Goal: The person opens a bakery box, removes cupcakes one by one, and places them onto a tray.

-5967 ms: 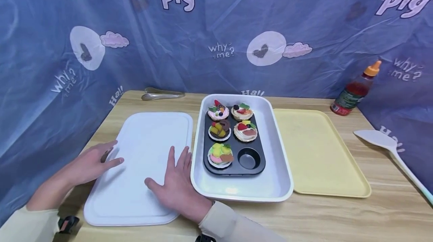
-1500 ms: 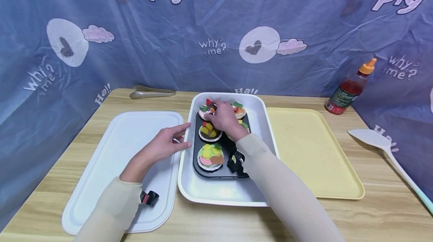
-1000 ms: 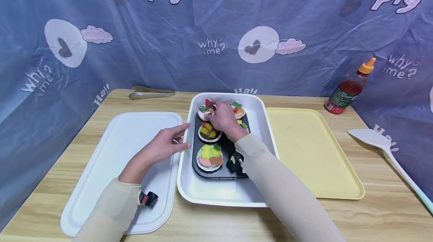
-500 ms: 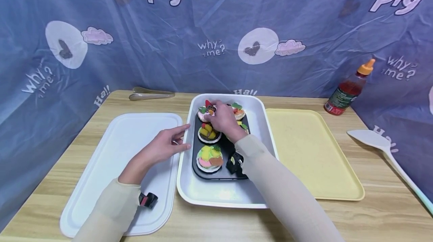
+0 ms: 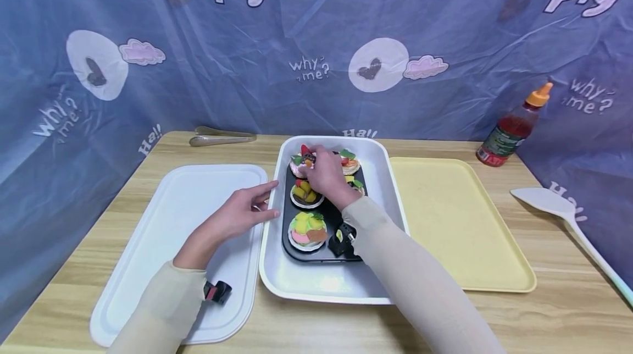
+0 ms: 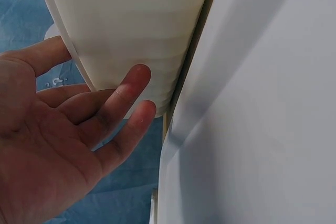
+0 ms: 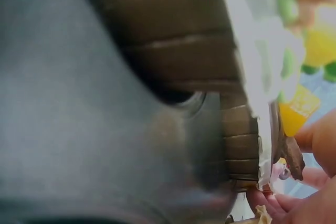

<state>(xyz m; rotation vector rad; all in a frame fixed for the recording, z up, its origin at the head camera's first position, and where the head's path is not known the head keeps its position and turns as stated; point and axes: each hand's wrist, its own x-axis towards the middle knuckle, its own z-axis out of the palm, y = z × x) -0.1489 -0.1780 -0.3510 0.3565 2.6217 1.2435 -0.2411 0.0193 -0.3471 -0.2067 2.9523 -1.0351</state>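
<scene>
A white deep tray [image 5: 326,288] holds a black muffin tin [image 5: 303,256] filled with several fruit-topped tarts. My right hand [image 5: 328,172] pinches the pink tart [image 5: 298,165] with the red tip in the back left cup, thumb on its near side. In the right wrist view, my fingertips [image 7: 265,203] reach that tart beyond a nearer brown-sided one. My left hand [image 5: 242,211] rests its straight forefinger and thumb on the deep tray's left rim. Its other fingers [image 6: 139,74] lie against the outer wall. The yellow-topped tart [image 5: 305,192] and the pale green one [image 5: 307,228] sit nearer me.
Left of the deep tray lies a flat white tray [image 5: 148,266], under my left forearm. On the right is a yellow tray [image 5: 460,222]. Metal tongs [image 5: 222,137], a sauce bottle [image 5: 511,126] and a white spoon [image 5: 549,203] lie or stand around. Blue cloth [image 5: 316,95] backs the table.
From above the flat white tray, my left hand has gone to the deep tray's rim and my right hand to the back left tart. Both have stayed nearly still over the last second.
</scene>
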